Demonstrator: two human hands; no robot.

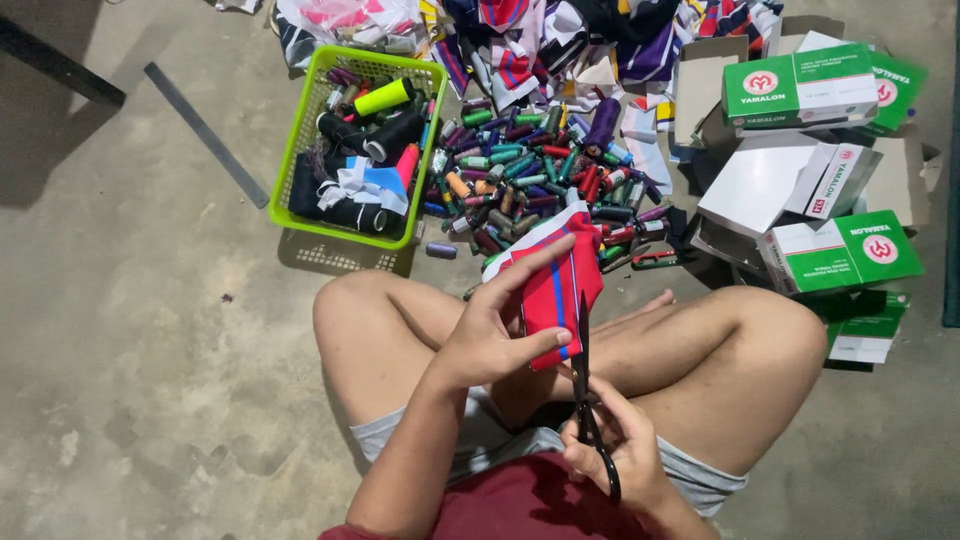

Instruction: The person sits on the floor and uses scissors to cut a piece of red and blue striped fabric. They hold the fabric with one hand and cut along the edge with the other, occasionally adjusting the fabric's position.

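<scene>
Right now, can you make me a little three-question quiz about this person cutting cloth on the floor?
1. True or false: the left hand holds the red cloth piece with blue and white stripes.
2. Which tool does the right hand hold? A) a ruler B) black-handled metal scissors C) a needle
3. Fill in: the lime green plastic mesh basket of big thread cones sits beside a ___ of small colourful thread spools on the grey concrete floor.

Key: 1 true; 2 B; 3 pile
</scene>
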